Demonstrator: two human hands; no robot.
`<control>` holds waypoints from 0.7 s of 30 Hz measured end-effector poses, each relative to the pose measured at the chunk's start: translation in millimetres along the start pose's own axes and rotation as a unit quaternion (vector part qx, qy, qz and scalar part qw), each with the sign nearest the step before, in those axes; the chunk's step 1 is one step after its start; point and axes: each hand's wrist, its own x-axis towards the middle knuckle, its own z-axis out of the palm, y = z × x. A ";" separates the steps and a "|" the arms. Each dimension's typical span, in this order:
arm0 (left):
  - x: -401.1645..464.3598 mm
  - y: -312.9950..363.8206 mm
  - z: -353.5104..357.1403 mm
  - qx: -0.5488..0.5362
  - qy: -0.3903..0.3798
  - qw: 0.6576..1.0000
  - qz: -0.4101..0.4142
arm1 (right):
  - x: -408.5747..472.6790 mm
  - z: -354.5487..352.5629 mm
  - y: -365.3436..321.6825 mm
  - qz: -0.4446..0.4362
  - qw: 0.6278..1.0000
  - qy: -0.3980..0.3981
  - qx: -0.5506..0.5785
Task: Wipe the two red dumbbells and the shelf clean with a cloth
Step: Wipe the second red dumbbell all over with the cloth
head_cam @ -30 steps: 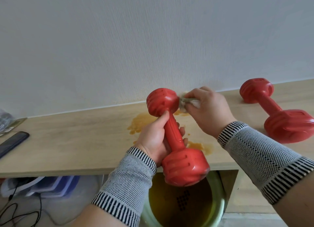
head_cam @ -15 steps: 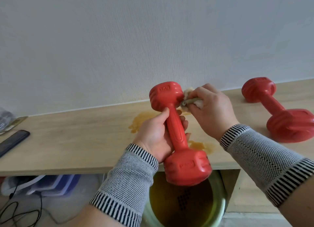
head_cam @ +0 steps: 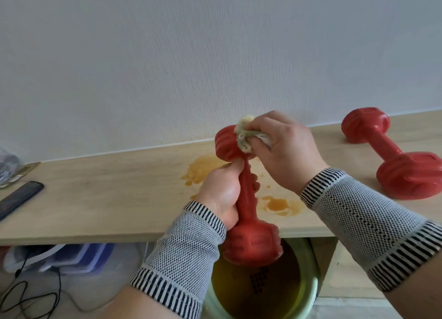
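My left hand (head_cam: 222, 194) grips the handle of a red dumbbell (head_cam: 251, 244), held almost upright over the front edge of the pale wooden shelf (head_cam: 107, 194). My right hand (head_cam: 284, 151) pinches a crumpled, stained cloth (head_cam: 244, 137) and presses it against the top and right side of the dumbbell's upper head. A second red dumbbell (head_cam: 397, 158) lies on the shelf at the right, untouched. Orange-brown spills (head_cam: 277, 204) stain the shelf behind and beside the held dumbbell.
A green bucket (head_cam: 308, 294) of murky yellowish water stands on the floor below the held dumbbell. A dark phone (head_cam: 19, 199) and a plastic packet (head_cam: 9, 170) lie at the shelf's left end. Cables and blue trays sit on the floor at left. A white wall backs the shelf.
The cloth has moved up from the right side of the dumbbell's upper head onto its top. My left hand has turned the dumbbell slightly.
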 end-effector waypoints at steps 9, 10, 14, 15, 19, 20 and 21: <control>-4.4 0.8 2.8 0.031 0.022 0.999 0.037 | 4.4 -1.7 2.2 0.032 0.999 -0.009 -0.023; -3.9 0.6 2.9 0.026 0.018 0.999 0.036 | 3.8 0.5 -3.3 0.005 1.000 -0.015 -0.024; -3.7 0.8 5.3 -0.012 0.009 1.000 0.016 | 0.3 4.1 -9.3 -0.020 0.999 -0.031 -0.009; -3.7 0.4 6.2 -0.021 0.008 1.000 0.008 | 1.2 2.7 -4.8 0.006 1.000 -0.027 0.002; -4.9 -0.3 8.1 -0.040 -0.001 0.999 -0.007 | 1.9 -0.4 13.6 0.132 0.990 -0.040 0.018; -4.9 0.2 6.9 -0.043 -0.001 0.999 -0.001 | 1.4 0.1 16.4 0.153 0.987 -0.049 0.013; -4.8 1.4 5.6 -0.042 0.000 0.999 0.008 | 0.8 0.1 17.9 0.166 0.984 -0.054 0.014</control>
